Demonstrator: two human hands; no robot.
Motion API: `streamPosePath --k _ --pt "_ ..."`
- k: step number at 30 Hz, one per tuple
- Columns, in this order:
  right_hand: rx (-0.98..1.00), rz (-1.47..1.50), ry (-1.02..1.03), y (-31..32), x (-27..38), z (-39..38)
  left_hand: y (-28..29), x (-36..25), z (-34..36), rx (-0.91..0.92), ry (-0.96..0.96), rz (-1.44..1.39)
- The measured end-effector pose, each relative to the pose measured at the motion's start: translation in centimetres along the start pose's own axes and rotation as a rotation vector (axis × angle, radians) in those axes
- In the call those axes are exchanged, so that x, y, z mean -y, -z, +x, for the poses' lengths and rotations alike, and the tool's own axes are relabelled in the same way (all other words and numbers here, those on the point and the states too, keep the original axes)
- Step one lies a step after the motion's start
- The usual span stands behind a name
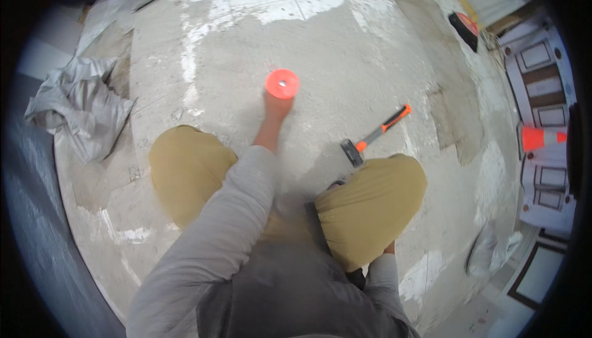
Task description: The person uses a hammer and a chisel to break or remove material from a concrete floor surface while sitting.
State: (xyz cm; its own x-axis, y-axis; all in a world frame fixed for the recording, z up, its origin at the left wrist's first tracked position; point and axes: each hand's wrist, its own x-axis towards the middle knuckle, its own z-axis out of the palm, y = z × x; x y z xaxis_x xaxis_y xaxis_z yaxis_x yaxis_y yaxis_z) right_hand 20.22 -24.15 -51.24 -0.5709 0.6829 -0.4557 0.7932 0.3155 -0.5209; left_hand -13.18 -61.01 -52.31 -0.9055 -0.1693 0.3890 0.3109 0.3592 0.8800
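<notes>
My left hand [277,105] is closed round a chisel, held in front of my knees. From above, mostly its round orange hand guard [282,79] shows, with a small metal striking end at the centre. The guard hides the blade and most of my fingers. To the right, a club hammer [377,136] lies on the floor, its dark head close to my right knee and its black-and-orange handle pointing away. My right hand [390,248] is down beside my right thigh. Only a bit of it shows at the cuff, and its fingers are hidden.
The worn concrete floor [320,42] has white patches. A crumpled grey-white sack [83,107] lies at left, near dark sheeting [37,202]. At right, panelled doors [546,91] stand behind an orange-and-white cone [542,138]. A broom head [464,30] lies at far right.
</notes>
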Motion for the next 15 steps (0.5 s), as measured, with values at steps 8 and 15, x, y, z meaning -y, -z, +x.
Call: streamPosePath --k 8,15 --pt "0.024 -0.199 0.012 1.5 0.5 5.9 -1.5 -4.7 -1.3 0.396 0.318 0.211" --pt "-0.219 0.581 0.729 10.5 22.5 0.7 -0.7 -3.4 -1.4 0.180 0.231 0.102"
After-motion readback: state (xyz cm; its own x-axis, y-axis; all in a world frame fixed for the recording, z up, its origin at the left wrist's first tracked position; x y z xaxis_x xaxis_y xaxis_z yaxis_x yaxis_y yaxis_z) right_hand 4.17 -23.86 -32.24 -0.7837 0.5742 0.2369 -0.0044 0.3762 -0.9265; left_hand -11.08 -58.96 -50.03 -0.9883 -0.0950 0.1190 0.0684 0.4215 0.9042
